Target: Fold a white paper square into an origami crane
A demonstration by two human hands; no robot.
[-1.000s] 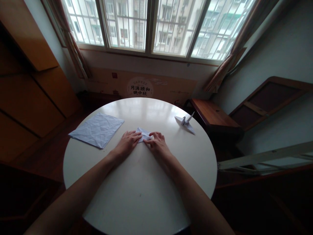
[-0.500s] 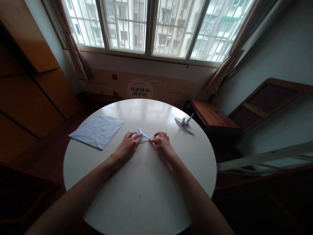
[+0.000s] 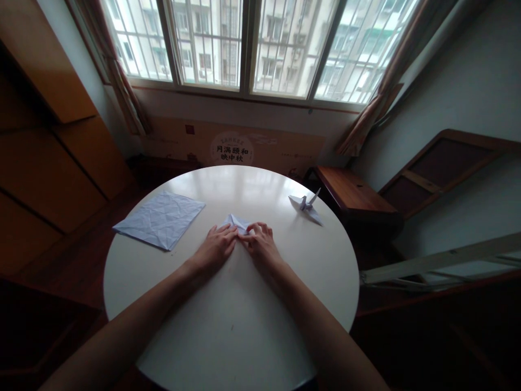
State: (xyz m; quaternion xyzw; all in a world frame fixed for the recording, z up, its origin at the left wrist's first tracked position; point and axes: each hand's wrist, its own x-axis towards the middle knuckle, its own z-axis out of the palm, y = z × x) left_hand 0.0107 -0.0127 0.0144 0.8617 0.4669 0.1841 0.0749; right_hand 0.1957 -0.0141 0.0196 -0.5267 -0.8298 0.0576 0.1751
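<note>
A small folded piece of pale paper (image 3: 237, 222) lies near the middle of the round white table (image 3: 228, 326). My left hand (image 3: 217, 247) rests flat on its near left part, fingers together and stretched out. My right hand (image 3: 260, 243) pinches the paper's right edge with curled fingers. Both hands cover most of the paper; only its far tip shows.
A creased square sheet of pale paper (image 3: 159, 218) lies on the table's left. A finished paper crane (image 3: 306, 206) stands at the far right edge. Beyond the table are a low wooden bench (image 3: 350, 191), a cardboard box (image 3: 232, 146) under the window, and wooden cabinets (image 3: 44, 136) at left.
My hands have drawn closer together over the folded paper. The right hand has shifted left along its edge, and less of the paper shows now.
</note>
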